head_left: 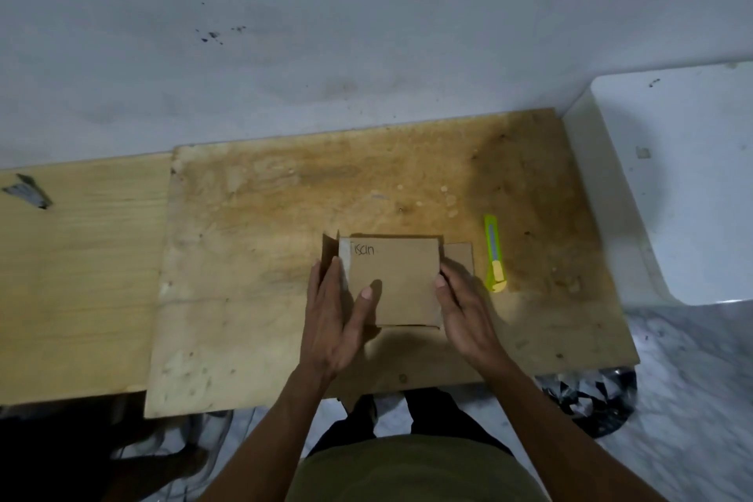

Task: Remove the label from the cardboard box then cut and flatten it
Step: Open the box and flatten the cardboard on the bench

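Note:
A small brown cardboard box point(401, 277) lies nearly flat on the wooden board point(252, 257), with handwriting near its top left corner and flaps sticking out at left and right. My left hand point(338, 314) rests against the box's left side, its thumb lying on the top face. My right hand point(460, 306) presses against the box's right edge, fingers along the flap. A lime-green utility knife point(494, 253) lies on the board just right of the box, untouched. I cannot make out a label on the box.
A lighter wooden plank point(77, 277) adjoins the board on the left. A white wall runs behind. A white fixture point(684, 183) stands at the right. Dark plastic bags point(591, 399) lie on the marble floor under the board's front right corner.

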Available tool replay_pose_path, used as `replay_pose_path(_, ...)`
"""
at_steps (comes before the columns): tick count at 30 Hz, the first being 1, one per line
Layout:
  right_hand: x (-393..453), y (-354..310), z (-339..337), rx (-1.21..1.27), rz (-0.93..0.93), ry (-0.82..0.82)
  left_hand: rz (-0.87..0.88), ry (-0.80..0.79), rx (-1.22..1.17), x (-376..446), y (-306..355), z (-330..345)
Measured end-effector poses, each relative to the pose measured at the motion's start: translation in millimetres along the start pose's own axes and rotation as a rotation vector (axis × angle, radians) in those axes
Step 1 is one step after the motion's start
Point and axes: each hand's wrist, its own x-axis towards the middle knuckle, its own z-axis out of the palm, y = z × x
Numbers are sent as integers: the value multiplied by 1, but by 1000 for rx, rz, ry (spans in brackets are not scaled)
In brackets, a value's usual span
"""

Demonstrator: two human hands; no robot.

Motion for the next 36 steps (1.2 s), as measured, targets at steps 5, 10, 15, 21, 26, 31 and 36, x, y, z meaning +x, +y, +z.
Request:
replay_pose_path(5, -17, 1, 2, 93, -49, -27, -22, 14, -96, -16, -16, -2)
replay_pose_path(10, -24, -20, -4, 157, -56, 22, 15, 71, -136, -13, -10, -12)
replay_pose_path(15, -15, -38, -12, 191, -62, 39, -26, 94, -247, -3, 13, -24)
replay_pose_path(21, 14, -67, -17, 238, -103, 42, -64, 87, -254, 31, 31, -28)
replay_pose_path(26, 47, -74, -15, -27, -233, 68, -37, 113, -215, 60, 45, -25)
replay_pose_path(31, 75, -78, -16, -418, -218, 11, 3, 62, -16, 89, 44, -14)
replay_pose_path(36, 99, -79, -12, -555, -242, 44, 18, 115, 265, 112, 35, -5)
